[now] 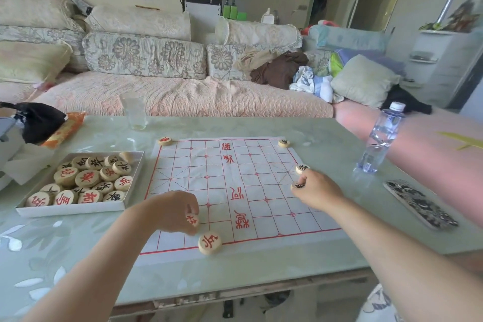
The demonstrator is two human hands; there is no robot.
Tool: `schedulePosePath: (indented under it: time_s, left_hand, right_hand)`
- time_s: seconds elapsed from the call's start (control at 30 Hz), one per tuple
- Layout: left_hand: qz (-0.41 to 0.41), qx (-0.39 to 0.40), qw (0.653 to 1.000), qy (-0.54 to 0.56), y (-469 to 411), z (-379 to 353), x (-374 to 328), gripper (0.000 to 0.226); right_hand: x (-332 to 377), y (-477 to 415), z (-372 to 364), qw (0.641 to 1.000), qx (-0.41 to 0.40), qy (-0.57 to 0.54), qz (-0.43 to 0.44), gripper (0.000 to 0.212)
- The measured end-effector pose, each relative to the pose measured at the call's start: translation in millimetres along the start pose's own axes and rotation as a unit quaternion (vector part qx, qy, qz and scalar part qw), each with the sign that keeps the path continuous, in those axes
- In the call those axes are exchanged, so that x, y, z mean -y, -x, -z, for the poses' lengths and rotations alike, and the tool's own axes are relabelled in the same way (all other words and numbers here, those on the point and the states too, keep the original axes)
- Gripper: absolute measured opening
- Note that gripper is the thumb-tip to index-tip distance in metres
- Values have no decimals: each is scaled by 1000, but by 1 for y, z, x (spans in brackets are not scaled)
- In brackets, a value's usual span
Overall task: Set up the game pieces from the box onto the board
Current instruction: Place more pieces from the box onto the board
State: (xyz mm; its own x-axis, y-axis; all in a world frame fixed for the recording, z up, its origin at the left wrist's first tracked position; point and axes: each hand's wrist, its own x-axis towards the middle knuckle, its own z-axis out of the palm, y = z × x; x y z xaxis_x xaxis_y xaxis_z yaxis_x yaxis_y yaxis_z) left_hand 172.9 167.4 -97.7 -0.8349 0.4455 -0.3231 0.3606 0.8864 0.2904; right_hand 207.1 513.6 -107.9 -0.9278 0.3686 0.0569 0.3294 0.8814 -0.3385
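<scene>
Table: a pale green table (326,138) fills the near half of the head view.
Board: the board (243,165) lies flat mid-table. Its long axis runs left to right, slightly skewed. A strip of red characters crosses its middle from far to near.
Box: the box (73,210) sits just left of the board, open, with its long axis left to right. Loose pieces (87,178) lie in it face up, red and black marks mixed.
Left hand: the left hand (173,210) is over the board's near left part. Its curled fingers pinch a red piece (192,220), tilted with its face toward the camera.
Right hand: the right hand (317,189) is at the board's right edge. Its fingertips pinch a black piece (298,185); I cannot tell whether the piece touches the board.
Set pieces: an edge disc (302,168) lies just beyond the right hand. A far-left disc (165,140) and a far-right disc (284,143) sit on the far corners. A near disc (210,243) lies flat on the near border, just right of the left hand.
Around: a bottle (379,138) and a phone (420,204) are to the right, a glass (134,112) is at the far edge, and a sofa (170,97) stands beyond.
</scene>
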Motion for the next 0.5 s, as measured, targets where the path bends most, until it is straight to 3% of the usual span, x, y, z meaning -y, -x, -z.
schedulePosePath:
  time_s: [0.17,0.33,0.5]
  left_hand:
    - [2,-3,1000,-6,0,-1,2,44]
    - [9,-9,1000,-3,3,-2,0,45]
    - [3,-4,1000,11,4,0,2,47]
  right_hand:
    - [-25,-4,1,997,2,39,-61,9]
    - [-18,-2,0,992,16,90,-86,31]
    - [34,7,6,995,-12,88,-37,34]
